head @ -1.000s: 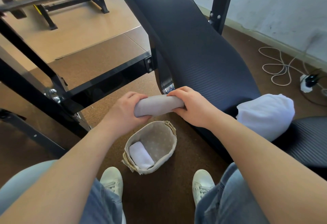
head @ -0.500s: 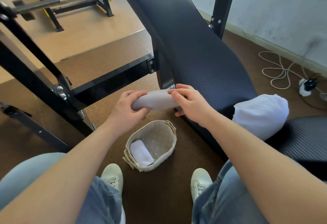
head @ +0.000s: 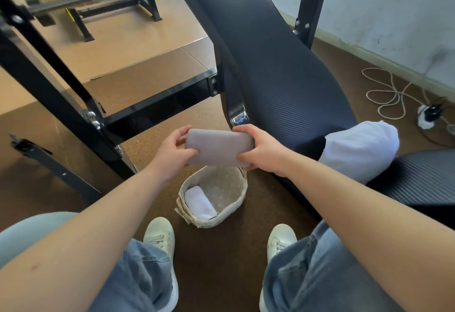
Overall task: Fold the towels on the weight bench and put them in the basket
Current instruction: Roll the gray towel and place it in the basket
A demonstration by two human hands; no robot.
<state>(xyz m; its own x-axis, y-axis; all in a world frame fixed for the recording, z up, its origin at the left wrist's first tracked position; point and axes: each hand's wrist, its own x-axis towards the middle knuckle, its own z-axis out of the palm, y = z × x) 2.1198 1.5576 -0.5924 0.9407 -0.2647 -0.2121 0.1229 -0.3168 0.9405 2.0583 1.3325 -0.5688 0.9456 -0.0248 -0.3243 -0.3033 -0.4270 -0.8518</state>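
Whereas a second ago the grey towel shows as a slim roll with both hands wrapped over its top, it now presents a broad, flat face to the camera, turned up toward the person, with the hands moved out to its ends. I take this to mean the folding of this towel is finished and what is left is squaring it up and lowering it. The left hand pinches the 9 o'clock end, thumb on the near face and fingers behind; the right hand clamps the 3 o'clock end the same way, so the bundle spans the gap between the two grips and hangs clear of the weight bench. The basket stands on the floor at 6 o'clock of the towel, just below it and between the shoes. One rolled white towel already lies along the basket's 8 o'clock side, leaving room at 3 o'clock. A loose white towel sits unfolded on the bench at 3 o'clock of the right hand, so at least one more remains to do.
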